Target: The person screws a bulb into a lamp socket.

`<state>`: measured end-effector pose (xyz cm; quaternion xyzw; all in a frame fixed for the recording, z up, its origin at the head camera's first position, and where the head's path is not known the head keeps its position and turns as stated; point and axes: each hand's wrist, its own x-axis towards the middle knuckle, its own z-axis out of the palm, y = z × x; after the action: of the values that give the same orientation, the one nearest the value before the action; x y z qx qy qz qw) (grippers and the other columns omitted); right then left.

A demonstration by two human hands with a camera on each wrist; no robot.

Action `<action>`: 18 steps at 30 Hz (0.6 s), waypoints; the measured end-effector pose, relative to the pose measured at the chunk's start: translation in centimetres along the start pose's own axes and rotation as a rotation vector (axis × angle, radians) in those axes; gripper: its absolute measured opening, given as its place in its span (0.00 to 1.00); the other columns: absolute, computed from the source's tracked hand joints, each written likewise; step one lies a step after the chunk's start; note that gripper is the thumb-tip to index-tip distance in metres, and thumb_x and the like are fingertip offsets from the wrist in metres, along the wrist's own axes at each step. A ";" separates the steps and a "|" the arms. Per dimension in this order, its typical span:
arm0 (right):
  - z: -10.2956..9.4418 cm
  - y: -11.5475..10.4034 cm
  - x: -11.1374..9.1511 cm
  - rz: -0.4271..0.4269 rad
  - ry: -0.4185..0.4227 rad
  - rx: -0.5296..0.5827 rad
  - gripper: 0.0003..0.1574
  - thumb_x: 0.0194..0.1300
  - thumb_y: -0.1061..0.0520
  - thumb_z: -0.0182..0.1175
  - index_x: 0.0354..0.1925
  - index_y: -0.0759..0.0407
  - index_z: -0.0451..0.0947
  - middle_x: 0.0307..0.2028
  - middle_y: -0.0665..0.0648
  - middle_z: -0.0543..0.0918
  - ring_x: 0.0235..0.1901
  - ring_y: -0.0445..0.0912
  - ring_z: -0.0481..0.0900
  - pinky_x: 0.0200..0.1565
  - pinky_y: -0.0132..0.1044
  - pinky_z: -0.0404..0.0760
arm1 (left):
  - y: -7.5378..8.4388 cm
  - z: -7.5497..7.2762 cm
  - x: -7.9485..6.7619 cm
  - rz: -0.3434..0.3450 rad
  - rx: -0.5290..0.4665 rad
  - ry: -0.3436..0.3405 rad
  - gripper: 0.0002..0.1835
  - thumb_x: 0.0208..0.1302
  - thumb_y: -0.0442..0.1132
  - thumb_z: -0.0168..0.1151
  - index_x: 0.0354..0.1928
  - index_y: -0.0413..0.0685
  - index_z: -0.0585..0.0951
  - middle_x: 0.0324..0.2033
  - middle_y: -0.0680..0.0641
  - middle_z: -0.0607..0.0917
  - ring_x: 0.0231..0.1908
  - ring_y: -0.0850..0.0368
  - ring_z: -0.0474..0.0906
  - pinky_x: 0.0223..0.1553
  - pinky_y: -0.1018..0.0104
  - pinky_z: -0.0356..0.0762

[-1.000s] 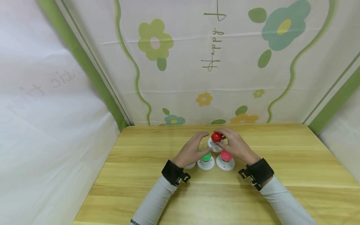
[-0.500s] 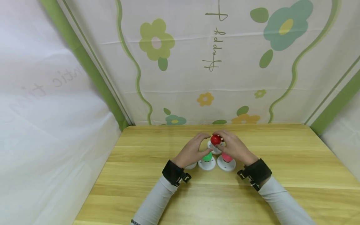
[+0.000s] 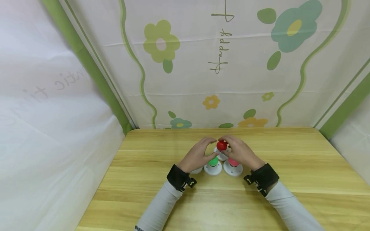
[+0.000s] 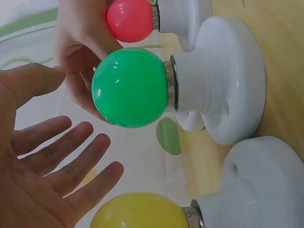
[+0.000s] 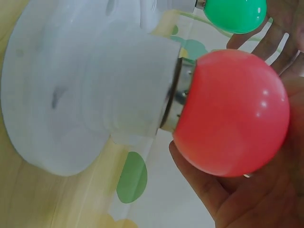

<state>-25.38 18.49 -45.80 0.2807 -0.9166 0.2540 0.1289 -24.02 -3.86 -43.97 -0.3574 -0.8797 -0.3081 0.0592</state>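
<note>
My right hand (image 3: 241, 153) curls its fingers and thumb round a red light bulb (image 3: 221, 146), which stands in a round white lamp holder at the back of the group. A pink bulb (image 5: 232, 114) in its own white holder (image 5: 80, 90) stands under the right palm and hides much of that hand in the right wrist view. My left hand (image 3: 196, 156) hovers with spread, relaxed fingers (image 4: 78, 156) beside a green bulb (image 4: 130, 88), holding nothing. Below the left hand is a yellow bulb (image 4: 140, 211); the head view shows only its holder's edge (image 3: 196, 171).
All the holders stand close together on a wooden table (image 3: 202, 205), near its back edge. A white curtain (image 3: 185, 73) with printed flowers hangs directly behind, and white fabric (image 3: 57, 128) closes the left side.
My right hand has drawn the red bulb and its holder slightly toward me, closer to the green and pink ones. The left hand has stayed nearly still.
</note>
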 end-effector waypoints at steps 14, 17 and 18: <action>-0.1 -0.2 -0.1 0.006 0.000 -0.001 0.29 0.56 0.54 0.70 0.55 0.58 0.75 0.48 0.55 0.81 0.44 0.48 0.80 0.43 0.46 0.84 | -0.1 -0.1 0.0 0.006 0.015 0.001 0.31 0.68 0.55 0.57 0.66 0.47 0.68 0.62 0.51 0.72 0.61 0.60 0.68 0.59 0.64 0.73; -0.1 -0.1 -0.1 0.017 -0.005 -0.001 0.28 0.58 0.52 0.69 0.55 0.57 0.75 0.49 0.55 0.81 0.45 0.48 0.80 0.43 0.46 0.84 | -0.1 -0.3 0.0 -0.003 0.019 0.007 0.30 0.68 0.55 0.57 0.66 0.48 0.68 0.62 0.52 0.72 0.60 0.60 0.68 0.58 0.64 0.73; -0.1 -0.1 -0.1 0.023 -0.010 -0.001 0.28 0.58 0.51 0.69 0.56 0.56 0.74 0.49 0.55 0.81 0.45 0.49 0.80 0.43 0.47 0.84 | 0.0 -0.4 0.0 -0.006 0.020 0.010 0.30 0.68 0.55 0.57 0.66 0.49 0.68 0.62 0.51 0.72 0.60 0.60 0.68 0.58 0.64 0.73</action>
<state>-25.22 18.49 -45.72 0.2712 -0.9205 0.2535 0.1216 -24.10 -4.11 -43.69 -0.3528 -0.8834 -0.3012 0.0662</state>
